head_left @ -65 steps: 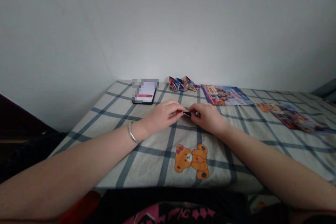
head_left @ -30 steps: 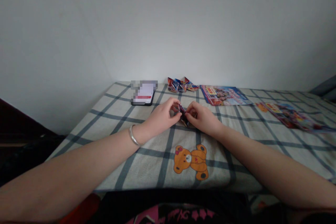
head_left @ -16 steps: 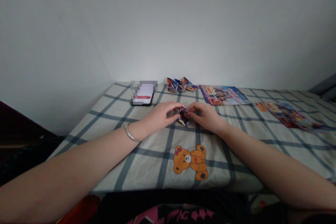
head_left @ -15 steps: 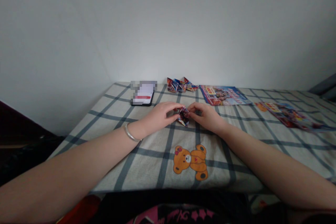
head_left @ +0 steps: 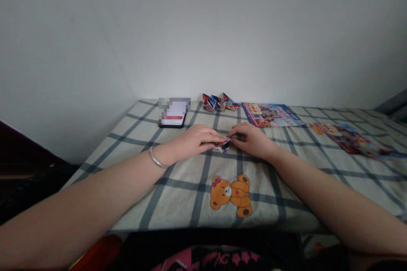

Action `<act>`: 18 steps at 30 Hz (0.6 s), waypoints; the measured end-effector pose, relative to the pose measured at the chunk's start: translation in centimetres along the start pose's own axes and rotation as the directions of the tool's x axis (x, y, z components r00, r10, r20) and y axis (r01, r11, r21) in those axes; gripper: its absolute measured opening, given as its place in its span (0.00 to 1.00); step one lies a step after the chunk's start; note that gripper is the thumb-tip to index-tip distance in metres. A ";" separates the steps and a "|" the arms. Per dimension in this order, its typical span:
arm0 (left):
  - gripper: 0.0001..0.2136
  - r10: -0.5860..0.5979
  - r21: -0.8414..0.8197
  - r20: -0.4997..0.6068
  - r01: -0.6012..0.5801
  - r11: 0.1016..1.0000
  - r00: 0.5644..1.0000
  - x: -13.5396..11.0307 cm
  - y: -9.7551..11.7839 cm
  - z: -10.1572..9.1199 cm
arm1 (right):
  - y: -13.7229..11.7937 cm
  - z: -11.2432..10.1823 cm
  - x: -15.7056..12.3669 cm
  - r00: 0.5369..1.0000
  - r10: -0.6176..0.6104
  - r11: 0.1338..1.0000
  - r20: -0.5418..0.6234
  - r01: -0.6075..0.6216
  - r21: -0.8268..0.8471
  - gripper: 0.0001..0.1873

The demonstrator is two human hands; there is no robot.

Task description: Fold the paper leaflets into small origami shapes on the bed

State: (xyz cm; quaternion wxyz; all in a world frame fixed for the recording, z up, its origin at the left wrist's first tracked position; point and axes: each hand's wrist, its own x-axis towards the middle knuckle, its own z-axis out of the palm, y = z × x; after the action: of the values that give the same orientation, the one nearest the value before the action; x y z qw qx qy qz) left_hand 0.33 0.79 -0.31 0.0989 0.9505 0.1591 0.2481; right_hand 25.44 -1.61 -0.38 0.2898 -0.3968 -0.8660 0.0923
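A small folded piece of colourful printed paper (head_left: 222, 145) lies on the checked bedsheet (head_left: 178, 178) between my two hands. My left hand (head_left: 190, 140), with a silver bangle on its wrist, lies low over the paper's left side and its fingertips press on it. My right hand (head_left: 251, 139) pinches the paper's right edge with thumb and fingers together. Most of the paper is hidden under my fingers.
A black phone (head_left: 173, 117) lies at the back left near the wall. Several folded paper shapes (head_left: 220, 102) sit at the back centre. Two printed leaflets (head_left: 270, 115) (head_left: 349, 139) lie to the right. An orange bear print (head_left: 232, 194) is on the sheet near me.
The folded paper was held up off the sheet between my fingertips and is now pressed down flat on it. My left hand has flattened over it; both hands stayed in place.
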 end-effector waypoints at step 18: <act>0.10 0.099 0.226 0.093 -0.118 0.967 0.991 0.0 0.4 -0.2 | 0.6 0.8 -0.1 0.998 -0.068 0.994 0.005 0.068 -0.082 0.08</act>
State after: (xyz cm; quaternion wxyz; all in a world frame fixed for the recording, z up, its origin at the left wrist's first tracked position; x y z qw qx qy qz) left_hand 0.32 0.46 -0.08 -0.0196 0.9721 0.1304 0.1941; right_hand 25.38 -1.20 -1.28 0.2753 -0.3786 -0.8824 0.0470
